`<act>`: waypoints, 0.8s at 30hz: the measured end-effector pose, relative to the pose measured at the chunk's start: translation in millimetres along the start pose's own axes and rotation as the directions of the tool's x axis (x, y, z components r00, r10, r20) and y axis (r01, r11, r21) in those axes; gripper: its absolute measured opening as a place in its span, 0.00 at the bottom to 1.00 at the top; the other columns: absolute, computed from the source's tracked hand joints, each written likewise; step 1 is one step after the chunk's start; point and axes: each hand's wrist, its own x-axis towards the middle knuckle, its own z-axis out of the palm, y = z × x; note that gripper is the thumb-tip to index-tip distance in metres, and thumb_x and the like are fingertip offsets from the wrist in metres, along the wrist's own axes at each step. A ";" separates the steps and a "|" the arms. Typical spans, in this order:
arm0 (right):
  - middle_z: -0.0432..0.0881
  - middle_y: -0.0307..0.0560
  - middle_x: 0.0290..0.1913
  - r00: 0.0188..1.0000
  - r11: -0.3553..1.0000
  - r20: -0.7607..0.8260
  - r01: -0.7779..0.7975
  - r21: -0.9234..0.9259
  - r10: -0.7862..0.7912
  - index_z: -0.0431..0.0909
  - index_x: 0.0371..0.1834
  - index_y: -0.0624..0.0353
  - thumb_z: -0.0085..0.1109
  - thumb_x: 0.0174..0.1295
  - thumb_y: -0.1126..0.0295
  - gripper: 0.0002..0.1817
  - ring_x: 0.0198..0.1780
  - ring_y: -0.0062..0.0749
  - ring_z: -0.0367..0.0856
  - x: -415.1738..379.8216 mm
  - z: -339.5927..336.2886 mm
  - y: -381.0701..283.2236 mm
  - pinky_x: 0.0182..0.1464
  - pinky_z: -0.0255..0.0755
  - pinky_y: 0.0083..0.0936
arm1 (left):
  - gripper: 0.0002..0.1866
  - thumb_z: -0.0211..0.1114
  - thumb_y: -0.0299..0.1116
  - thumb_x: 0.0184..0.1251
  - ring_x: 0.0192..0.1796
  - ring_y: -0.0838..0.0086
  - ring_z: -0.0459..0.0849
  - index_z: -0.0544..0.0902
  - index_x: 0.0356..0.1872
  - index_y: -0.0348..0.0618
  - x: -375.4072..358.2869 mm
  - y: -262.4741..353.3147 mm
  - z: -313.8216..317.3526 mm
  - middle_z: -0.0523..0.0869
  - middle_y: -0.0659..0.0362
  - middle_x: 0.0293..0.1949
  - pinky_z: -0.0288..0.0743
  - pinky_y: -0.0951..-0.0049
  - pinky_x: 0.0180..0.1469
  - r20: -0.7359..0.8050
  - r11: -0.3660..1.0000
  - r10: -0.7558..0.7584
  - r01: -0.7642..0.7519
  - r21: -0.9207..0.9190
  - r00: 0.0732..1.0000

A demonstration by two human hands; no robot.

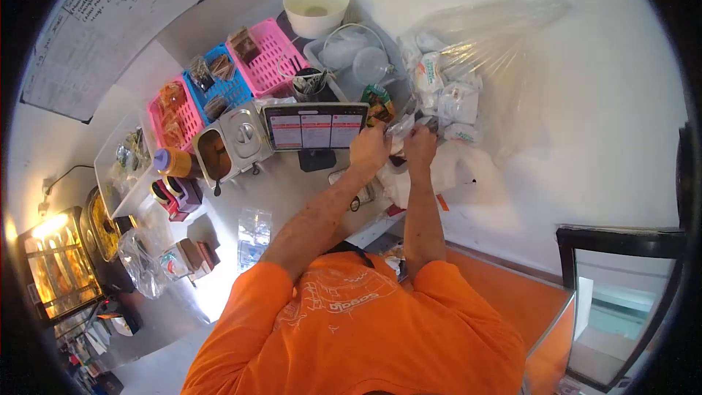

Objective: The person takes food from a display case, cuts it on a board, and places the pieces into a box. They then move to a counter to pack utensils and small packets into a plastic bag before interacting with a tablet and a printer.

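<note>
Both arms reach forward over the counter. My left hand [371,149] is closed just right of the tablet [316,128], at the edge of a clear plastic bag [401,128]. Close beside it, my right hand [420,148] is also closed, with its fingers at the same crumpled plastic. What exactly the fingertips pinch is too small to make out. Behind my left hand lies a green and brown packet [379,104]. A large clear bag of white wrapped packs [458,102] stands behind and right of my right hand.
Pink [269,57] and blue [218,82] baskets line the back left, beside a metal container [213,157] of brown sauce. A white bowl [316,9] stands at the back. A squeeze bottle [172,162] is at left. A dark-framed opening [621,300] is at right.
</note>
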 end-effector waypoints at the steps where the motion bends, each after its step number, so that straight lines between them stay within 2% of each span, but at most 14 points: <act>1: 0.86 0.59 0.36 0.999 1.000 0.032 -0.005 -0.021 0.006 0.86 0.40 0.61 0.62 0.55 0.68 0.12 0.42 0.59 0.85 1.3 7.8 10.0 0.46 0.78 0.45 | 0.15 0.62 0.40 0.65 0.41 0.45 0.86 0.81 0.47 0.43 3.7 -0.2 -0.4 0.86 0.44 0.37 0.80 0.48 0.44 0.001 1.000 0.004 -0.004 -0.003 1.000; 4: 0.86 0.63 0.40 0.980 0.985 0.190 0.080 -0.155 -0.050 0.85 0.45 0.61 0.61 0.56 0.68 0.15 0.45 0.58 0.84 -1.9 18.8 37.7 0.48 0.78 0.46 | 0.17 0.63 0.43 0.64 0.44 0.45 0.86 0.82 0.50 0.44 -1.8 -1.1 1.7 0.86 0.43 0.38 0.80 0.49 0.46 0.054 0.999 0.006 -0.003 -0.049 0.999; 7: 0.86 0.61 0.42 0.859 0.964 0.510 0.097 -0.248 0.045 0.85 0.41 0.59 0.61 0.57 0.63 0.14 0.48 0.57 0.85 21.9 14.9 54.1 0.51 0.78 0.47 | 0.23 0.65 0.49 0.63 0.48 0.46 0.85 0.82 0.53 0.45 -4.2 6.4 9.8 0.86 0.42 0.42 0.80 0.50 0.48 0.188 0.995 0.053 -0.036 -0.093 0.981; 10: 0.86 0.61 0.47 0.780 0.998 0.625 -0.041 0.057 -0.004 0.84 0.49 0.59 0.62 0.56 0.61 0.20 0.51 0.55 0.84 57.2 94.8 207.5 0.53 0.78 0.42 | 0.31 0.68 0.56 0.60 0.51 0.48 0.85 0.80 0.59 0.47 -10.7 2.0 28.9 0.86 0.41 0.45 0.79 0.51 0.51 0.366 0.996 0.075 -0.051 -0.075 0.928; 11: 0.86 0.60 0.48 0.832 0.990 0.537 0.111 0.090 -0.142 0.82 0.52 0.58 0.62 0.57 0.62 0.20 0.52 0.53 0.84 46.6 55.9 176.1 0.53 0.78 0.41 | 0.34 0.68 0.57 0.59 0.52 0.48 0.85 0.78 0.61 0.47 -15.5 -2.8 34.5 0.85 0.40 0.46 0.78 0.51 0.52 0.400 0.992 0.096 -0.057 -0.108 0.912; 12: 0.85 0.58 0.50 0.889 0.952 0.343 0.264 0.156 -0.303 0.81 0.55 0.57 0.62 0.58 0.62 0.21 0.53 0.50 0.84 31.5 17.8 144.6 0.52 0.78 0.41 | 0.36 0.69 0.59 0.58 0.52 0.48 0.84 0.77 0.63 0.48 -19.4 -5.0 37.4 0.85 0.40 0.47 0.78 0.51 0.53 0.432 0.988 0.119 -0.063 -0.142 0.894; 14: 0.85 0.55 0.52 0.937 0.903 0.082 0.299 0.309 -0.339 0.78 0.60 0.55 0.62 0.60 0.63 0.23 0.55 0.46 0.84 -1.5 -49.2 81.6 0.51 0.78 0.39 | 0.39 0.70 0.59 0.56 0.52 0.48 0.84 0.75 0.66 0.49 -37.3 -3.8 13.0 0.85 0.41 0.47 0.77 0.52 0.54 0.454 0.970 0.199 -0.108 -0.219 0.868; 15: 0.85 0.54 0.50 0.989 0.897 0.139 -0.013 0.442 -0.054 0.79 0.59 0.54 0.62 0.60 0.64 0.22 0.53 0.45 0.84 -13.2 -63.4 67.3 0.49 0.78 0.38 | 0.40 0.71 0.59 0.56 0.52 0.48 0.84 0.74 0.67 0.49 -43.2 -6.1 1.9 0.85 0.41 0.47 0.77 0.52 0.55 0.465 0.958 0.240 -0.130 -0.255 0.852; 16: 0.85 0.54 0.47 0.954 0.765 0.183 -0.299 0.570 0.237 0.79 0.58 0.53 0.61 0.61 0.65 0.20 0.51 0.44 0.84 -25.0 -77.7 53.0 0.48 0.78 0.37 | 0.39 0.71 0.57 0.57 0.51 0.48 0.84 0.74 0.67 0.48 -46.7 -11.4 0.4 0.86 0.41 0.46 0.77 0.52 0.54 0.466 0.967 0.224 -0.134 -0.218 0.856; 18: 0.85 0.51 0.44 0.850 0.580 0.284 -0.514 0.632 0.444 0.80 0.56 0.51 0.62 0.60 0.66 0.19 0.46 0.40 0.84 -38.9 -84.4 27.8 0.45 0.78 0.34 | 0.36 0.71 0.53 0.58 0.49 0.49 0.85 0.74 0.66 0.47 -53.3 -21.1 0.5 0.86 0.41 0.44 0.77 0.53 0.51 0.470 0.980 0.193 -0.142 -0.141 0.861; 19: 0.84 0.49 0.42 0.874 0.618 0.274 -0.479 0.624 0.400 0.80 0.56 0.50 0.63 0.59 0.67 0.20 0.44 0.37 0.83 -43.7 -83.0 10.9 0.45 0.77 0.31 | 0.34 0.71 0.50 0.59 0.48 0.49 0.85 0.75 0.65 0.47 -54.6 -23.3 1.4 0.86 0.41 0.44 0.77 0.54 0.51 0.453 0.979 0.192 -0.142 -0.144 0.870; 21: 0.84 0.45 0.41 0.967 0.826 0.156 -0.255 0.503 0.204 0.81 0.53 0.49 0.66 0.56 0.68 0.19 0.40 0.34 0.82 -36.1 -69.7 22.2 0.43 0.76 0.29 | 0.31 0.70 0.46 0.61 0.47 0.50 0.85 0.76 0.63 0.45 -58.1 -25.5 2.5 0.86 0.42 0.43 0.77 0.55 0.50 0.419 0.979 0.191 -0.141 -0.149 0.888; 23: 0.83 0.42 0.41 0.985 0.969 0.034 0.161 0.189 -0.171 0.82 0.49 0.49 0.68 0.53 0.68 0.18 0.38 0.33 0.80 -11.6 -34.4 75.3 0.41 0.75 0.29 | 0.25 0.67 0.44 0.64 0.44 0.49 0.86 0.79 0.60 0.45 -71.3 -30.4 -11.4 0.87 0.43 0.40 0.78 0.55 0.47 0.416 0.966 0.200 -0.109 -0.233 0.887; 24: 0.84 0.43 0.45 0.984 0.970 0.159 -0.110 0.217 0.076 0.82 0.49 0.50 0.69 0.54 0.68 0.18 0.42 0.37 0.80 -4.9 -45.8 60.0 0.47 0.74 0.32 | 0.22 0.66 0.43 0.66 0.42 0.48 0.86 0.80 0.58 0.44 -79.7 -35.4 -22.7 0.87 0.44 0.38 0.79 0.54 0.45 0.414 0.961 0.188 -0.079 -0.266 0.891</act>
